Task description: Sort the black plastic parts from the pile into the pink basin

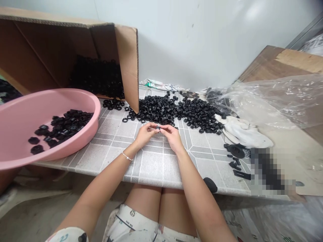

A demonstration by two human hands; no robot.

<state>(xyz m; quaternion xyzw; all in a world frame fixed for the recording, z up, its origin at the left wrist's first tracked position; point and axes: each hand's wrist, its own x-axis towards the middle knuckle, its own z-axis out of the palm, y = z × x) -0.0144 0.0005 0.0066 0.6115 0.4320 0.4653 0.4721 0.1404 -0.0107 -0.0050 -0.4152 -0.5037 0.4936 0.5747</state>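
Note:
Over the front middle of the table, my left hand [146,134] and my right hand [173,135] meet fingertip to fingertip. Pinched between them is a small black plastic nut-like part [157,127], mostly covered by my fingers. A thin pale line shows by the left fingers; I cannot tell what it is. Just beyond my hands lies a heap of black ring-shaped parts [157,109]. To its right spreads a second heap of small black parts [202,114].
A pink basin [87,139] at left holds several black parts [68,126]. Behind it, a cardboard box [128,64] lies open with black rings [98,75] inside. At right are a white cloth [243,131], clear plastic sheeting [277,97] and loose black pieces [236,151].

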